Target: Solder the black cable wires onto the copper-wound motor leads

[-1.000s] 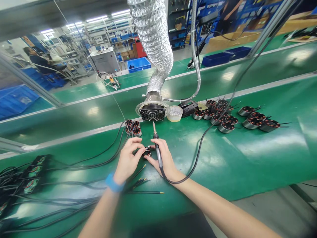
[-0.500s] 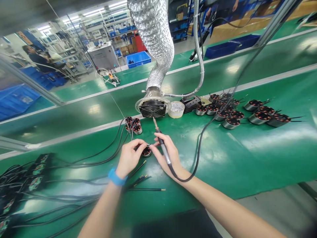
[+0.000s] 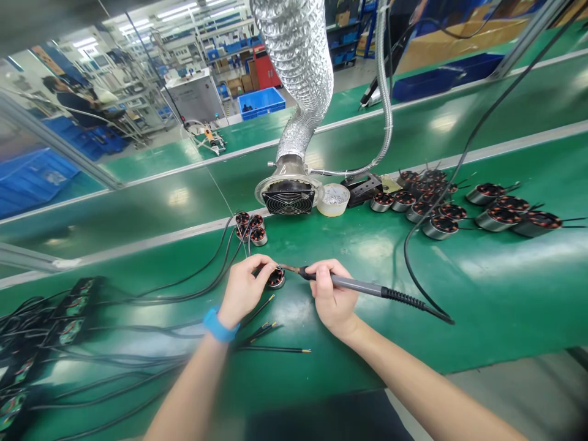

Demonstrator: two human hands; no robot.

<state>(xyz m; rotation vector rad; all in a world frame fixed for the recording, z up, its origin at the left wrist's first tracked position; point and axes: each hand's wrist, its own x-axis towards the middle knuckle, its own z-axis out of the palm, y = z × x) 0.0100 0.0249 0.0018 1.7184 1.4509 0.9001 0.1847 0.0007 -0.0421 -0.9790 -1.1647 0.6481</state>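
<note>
My right hand [image 3: 334, 298] holds a soldering iron [image 3: 358, 283] like a pen, its tip pointing left. The tip is at the upper rim of a small round motor stator [image 3: 276, 278] with copper windings and a silvery wall. My left hand [image 3: 243, 288], with a blue band at the wrist, pinches a thin wire at that stator's upper left edge. The fingertips hide most of the wire, and whether the tip touches it I cannot tell. Behind my left hand stands a small cluster of similar stators [image 3: 258, 236] with black cables running to them.
A fume extractor [image 3: 290, 202] on a silver duct hangs ahead. Beside it are a round white tub [image 3: 333, 201] and a black metal stand [image 3: 362, 188]. Several larger stators [image 3: 441, 226] stand at right. Black cables [image 3: 160, 300] and boards [image 3: 73, 324] lie at left.
My right hand has swung the soldering iron from pointing forward to pointing left, bringing its tip to the stator. My left hand still pinches at the stator. The view has shifted slightly.
</note>
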